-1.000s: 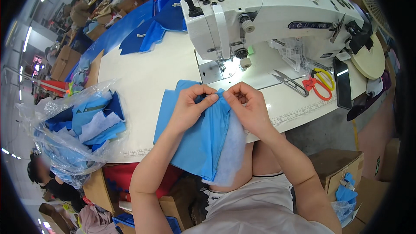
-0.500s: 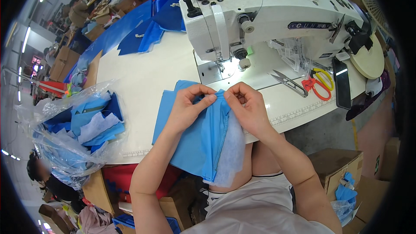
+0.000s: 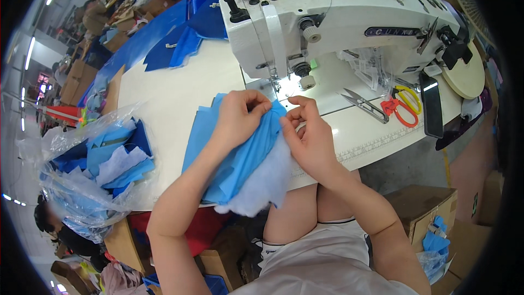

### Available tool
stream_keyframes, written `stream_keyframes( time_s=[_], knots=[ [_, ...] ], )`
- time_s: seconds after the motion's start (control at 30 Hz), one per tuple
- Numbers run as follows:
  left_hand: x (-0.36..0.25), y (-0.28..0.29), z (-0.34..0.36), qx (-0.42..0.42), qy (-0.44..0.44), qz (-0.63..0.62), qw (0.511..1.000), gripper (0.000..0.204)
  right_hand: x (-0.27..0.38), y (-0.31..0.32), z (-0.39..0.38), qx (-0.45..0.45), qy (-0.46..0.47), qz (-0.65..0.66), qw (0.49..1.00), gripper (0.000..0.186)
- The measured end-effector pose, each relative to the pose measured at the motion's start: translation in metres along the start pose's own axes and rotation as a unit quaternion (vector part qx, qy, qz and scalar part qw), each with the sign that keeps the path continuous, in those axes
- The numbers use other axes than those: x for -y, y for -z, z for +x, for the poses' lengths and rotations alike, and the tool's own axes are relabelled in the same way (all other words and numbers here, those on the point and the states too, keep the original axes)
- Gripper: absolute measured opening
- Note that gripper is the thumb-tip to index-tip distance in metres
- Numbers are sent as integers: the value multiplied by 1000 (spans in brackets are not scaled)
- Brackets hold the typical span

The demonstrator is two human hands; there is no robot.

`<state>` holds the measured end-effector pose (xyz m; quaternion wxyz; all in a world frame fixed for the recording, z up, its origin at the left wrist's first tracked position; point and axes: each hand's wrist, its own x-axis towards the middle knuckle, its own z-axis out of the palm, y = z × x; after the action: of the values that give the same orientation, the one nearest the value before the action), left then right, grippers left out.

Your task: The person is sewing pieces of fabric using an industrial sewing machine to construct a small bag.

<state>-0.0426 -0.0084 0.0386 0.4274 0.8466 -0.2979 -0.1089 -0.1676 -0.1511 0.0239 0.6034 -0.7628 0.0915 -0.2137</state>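
My left hand pinches the top edge of a folded light-blue fabric piece, just in front of the needle area of a white sewing machine. Fluffy white lining shows along the fabric's lower right side, hanging over the table's front edge. Beside the fabric's upper right corner is my right hand. Its index finger stretches forward, apart from the thumb, and the other fingers are curled. The thumb tip lies close to the fabric edge; whether it touches, I cannot tell.
A clear plastic bag of blue and white pieces sits at the table's left. Thread snips, red-and-yellow-handled scissors and a black phone lie to the right. Dark blue pieces are behind. A cardboard box stands below right.
The fabric has swung left and folded over, its lower end moving up and leftward. My right hand has let go of the top edge and its index finger has straightened.
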Motion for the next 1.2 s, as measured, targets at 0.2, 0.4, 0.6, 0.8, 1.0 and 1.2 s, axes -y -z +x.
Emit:
stream_keyframes(
  time_s=[0.2, 0.4, 0.6, 0.8, 1.0, 1.2],
  knots=[
    [-5, 5, 31, 17, 29, 90, 995, 8, -15, 2, -2, 61, 210, -213, 952, 27],
    [-5, -1, 38, 6, -5, 75, 997, 9, -8, 12, -1, 136, 214, -270, 929, 37],
    [-1, 1, 40, 10, -2, 53, 999, 10, -12, 29, 19, 190, 286, -318, 884, 41],
    [0, -2, 39, -11, 4, 58, 998, 15, -21, 30, 22, 228, 265, -315, 882, 46],
    [-5, 6, 38, 13, 44, 39, 998, 24, -22, 27, 21, 219, 265, -326, 881, 49],
    [-17, 16, 30, 67, 51, 104, 991, 29, -20, 28, 21, 227, 258, -337, 877, 54]
  ],
)
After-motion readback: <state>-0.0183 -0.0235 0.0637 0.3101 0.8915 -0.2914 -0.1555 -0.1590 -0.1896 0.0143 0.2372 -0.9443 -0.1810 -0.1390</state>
